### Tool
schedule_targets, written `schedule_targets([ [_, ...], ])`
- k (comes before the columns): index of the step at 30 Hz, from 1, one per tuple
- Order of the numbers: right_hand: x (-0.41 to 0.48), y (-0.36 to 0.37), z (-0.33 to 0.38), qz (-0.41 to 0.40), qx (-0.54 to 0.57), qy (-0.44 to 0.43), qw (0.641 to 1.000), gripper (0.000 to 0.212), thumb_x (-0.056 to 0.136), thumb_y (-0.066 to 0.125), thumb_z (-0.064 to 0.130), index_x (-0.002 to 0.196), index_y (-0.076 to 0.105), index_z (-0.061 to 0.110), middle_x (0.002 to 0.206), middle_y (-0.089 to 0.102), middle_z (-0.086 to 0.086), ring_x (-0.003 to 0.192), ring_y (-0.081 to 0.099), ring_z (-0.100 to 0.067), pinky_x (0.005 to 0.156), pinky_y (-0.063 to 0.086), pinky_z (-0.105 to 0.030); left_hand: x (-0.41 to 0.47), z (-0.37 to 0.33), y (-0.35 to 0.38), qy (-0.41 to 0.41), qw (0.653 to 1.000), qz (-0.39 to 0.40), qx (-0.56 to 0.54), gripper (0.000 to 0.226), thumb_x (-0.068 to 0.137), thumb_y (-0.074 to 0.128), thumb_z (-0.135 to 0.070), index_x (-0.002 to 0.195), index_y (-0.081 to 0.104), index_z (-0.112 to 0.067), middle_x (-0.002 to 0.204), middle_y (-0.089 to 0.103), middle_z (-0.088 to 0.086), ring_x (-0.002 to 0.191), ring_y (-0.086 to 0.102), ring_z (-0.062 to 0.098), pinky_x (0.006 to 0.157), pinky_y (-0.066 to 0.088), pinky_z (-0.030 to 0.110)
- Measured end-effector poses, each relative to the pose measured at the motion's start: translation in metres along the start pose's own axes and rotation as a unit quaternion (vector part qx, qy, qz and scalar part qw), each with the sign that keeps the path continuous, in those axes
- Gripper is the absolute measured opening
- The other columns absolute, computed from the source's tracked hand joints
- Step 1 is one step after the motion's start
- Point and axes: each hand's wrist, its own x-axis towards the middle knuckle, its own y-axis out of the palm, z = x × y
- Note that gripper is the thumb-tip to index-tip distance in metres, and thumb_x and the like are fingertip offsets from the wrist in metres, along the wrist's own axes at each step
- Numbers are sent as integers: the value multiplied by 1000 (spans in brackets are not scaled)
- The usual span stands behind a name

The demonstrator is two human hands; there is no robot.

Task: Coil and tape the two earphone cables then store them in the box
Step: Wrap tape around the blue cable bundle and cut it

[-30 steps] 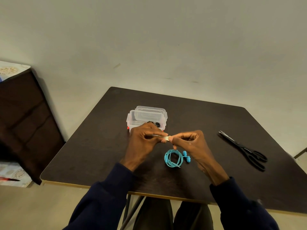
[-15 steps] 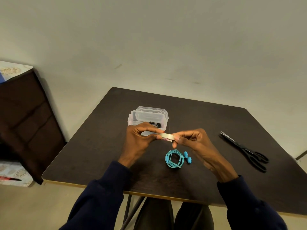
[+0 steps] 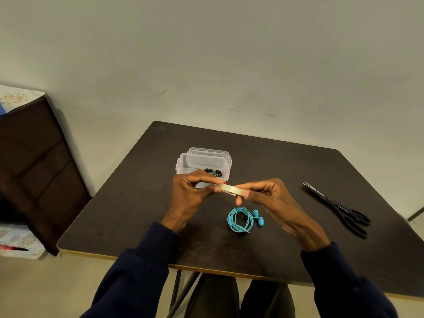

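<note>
My left grip (image 3: 192,191) and right grip (image 3: 270,198) pinch the tape (image 3: 231,190) between them. The coiled blue cable (image 3: 239,220) lies on the desk (image 3: 137,203) just below them, near my right grip. The box (image 3: 204,162) sits behind my left grip.

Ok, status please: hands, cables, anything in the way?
Left hand and right hand pinch tape strip between them. Blue coil on table, untaped. Black one in box. Nothing in the way.
</note>
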Motion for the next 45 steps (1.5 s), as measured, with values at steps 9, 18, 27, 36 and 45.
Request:
schedule_targets([
  [9,-2,-3,-1,50,39,5,998,25,91,63,19,111,76,25,101,76,-11,104,70,-23,93,52,-25,-4,0,2,-66,993,-9,-101,24,73,81,-10,97,77,-6,96,77,10,100,72,30,78,63,34],
  [18,-1,-1,1,-26,27,-22,999,20,83,70,20,99,80,26,90,77,-12,90,73,-21,79,56,-23,-4,1,3,-71,994,2,-86,26,79,78,-1,104,74,2,103,74,18,105,71,34,83,62,49],
  [27,1,11,-7,-63,-20,-36,997,16,74,79,32,89,82,26,80,77,-10,74,75,-21,71,58,-22,-3,-10,8,13,997,43,59,20,76,84,-17,95,80,-11,94,75,1,93,71,19,86,57,26],
  [36,4,4,-8,-5,27,-29,999,20,87,69,24,103,79,19,87,76,-14,87,72,-24,87,56,-30,-1,-5,8,4,1000,-7,-21,24,71,83,-8,94,79,-7,89,76,10,90,71,20,84,58,29],
  [45,-1,-1,-23,-62,153,-17,986,19,82,68,12,95,78,3,75,71,-15,73,68,-17,77,56,-24,-10,0,15,-140,971,-43,-188,23,73,82,-16,95,80,-9,102,74,23,95,73,43,74,63,43],
])
